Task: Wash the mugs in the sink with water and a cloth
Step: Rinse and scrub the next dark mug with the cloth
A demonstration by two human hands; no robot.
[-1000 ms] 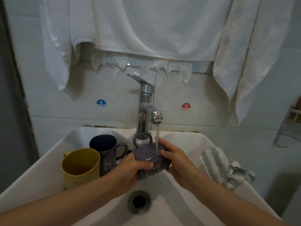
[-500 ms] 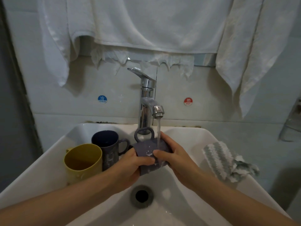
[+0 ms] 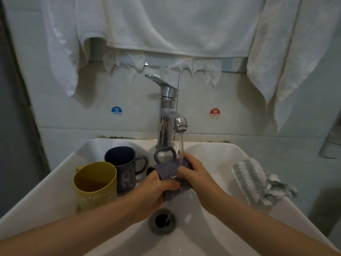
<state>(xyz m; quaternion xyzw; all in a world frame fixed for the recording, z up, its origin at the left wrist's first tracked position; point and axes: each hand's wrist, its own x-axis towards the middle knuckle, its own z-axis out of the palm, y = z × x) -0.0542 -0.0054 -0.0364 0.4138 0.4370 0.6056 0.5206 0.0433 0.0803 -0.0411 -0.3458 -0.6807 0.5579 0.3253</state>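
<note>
Two hands grip one grey mug point(image 3: 168, 170) over the middle of the sink point(image 3: 217, 156). The left hand point(image 3: 151, 191) has its thumb curled across the mug's near side, with the other fingers hidden beneath. The right hand point(image 3: 196, 175) wraps round the mug's far right end, its thumb lying on the side next to the left thumb. The mug lies on its side with its handle point(image 3: 164, 154) pointing up, and both hands hold it clear of the basin floor.

A stream of water point(image 3: 181, 146) falls from the tap point(image 3: 167, 115) and lands on the mug just by the right hand's fingers point(image 3: 186, 157). Below the hands sits the round drain point(image 3: 162, 221).

At the sink's left edge a yellow mug point(image 3: 96, 183) stands upright. A dark blue mug point(image 3: 122, 164) stands just behind it, nearer the back left corner, handle to the right. The two look to be touching.

A grey and white striped cloth point(image 3: 255, 183) lies bunched on the sink's right edge, apart from both hands.

On the wall behind, a blue cold sticker point(image 3: 116, 111) sits left of the tap and a red hot sticker point(image 3: 214, 113) right of it. White towels point(image 3: 166, 24) hang above.
</note>
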